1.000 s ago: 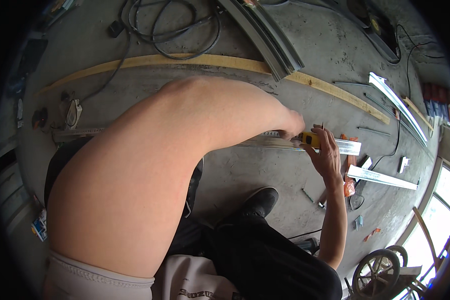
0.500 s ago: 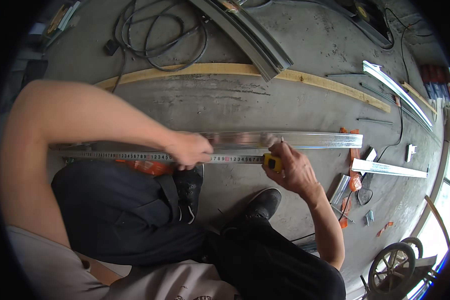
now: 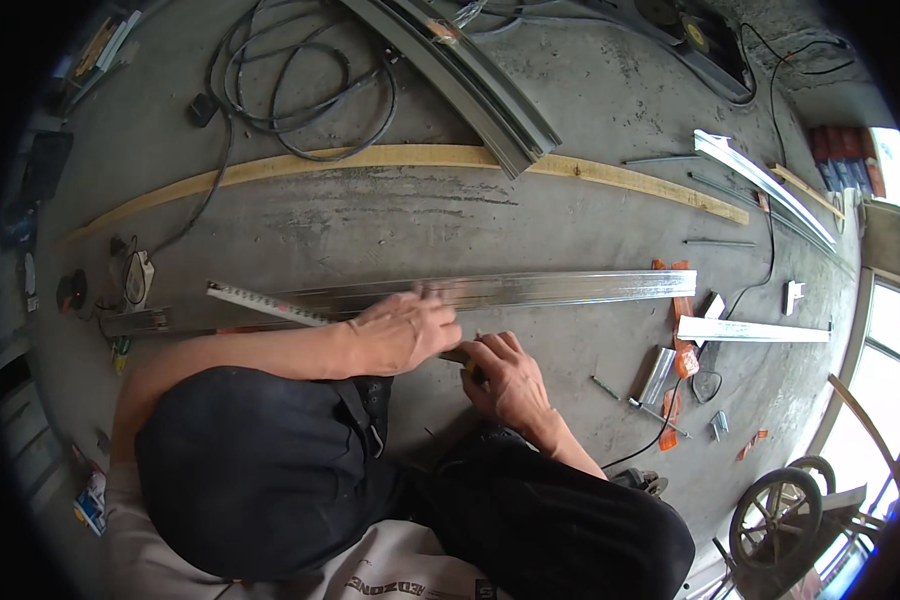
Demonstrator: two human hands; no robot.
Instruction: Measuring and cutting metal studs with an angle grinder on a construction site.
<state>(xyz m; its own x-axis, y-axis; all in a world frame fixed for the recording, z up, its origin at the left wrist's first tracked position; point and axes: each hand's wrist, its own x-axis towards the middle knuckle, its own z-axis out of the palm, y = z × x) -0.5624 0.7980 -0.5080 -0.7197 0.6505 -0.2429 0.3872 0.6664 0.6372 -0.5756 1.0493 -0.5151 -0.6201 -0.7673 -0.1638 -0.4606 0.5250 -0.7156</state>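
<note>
A yellow and black tape measure [image 3: 472,371] is mostly hidden in my right hand [image 3: 515,385], which is closed around its case just above my knee. Its pale blade [image 3: 260,302] slants up to the left, with the free end raised off the floor. My left hand [image 3: 405,332] lies over the blade's middle, and its fingertips reach across the near edge of a long shiny metal channel [image 3: 580,287]. Motion smears those fingers, so their grip on the blade is unclear. The channel lies crosswise on the concrete floor in front of my feet.
Beyond the channel are a wooden strip [image 3: 410,156], a coiled black cable [image 3: 310,100] and grey metal profiles [image 3: 470,80]. Right of it lie a short white-silver channel [image 3: 755,330], orange wrapping scraps [image 3: 686,360] and a small metal offcut [image 3: 658,376]. A wheeled cart [image 3: 780,515] stands lower right.
The blade has left its line along the channel, and its free end now shows, lifted. My right hand has moved left and nearer to me; my left hand has shifted slightly right.
</note>
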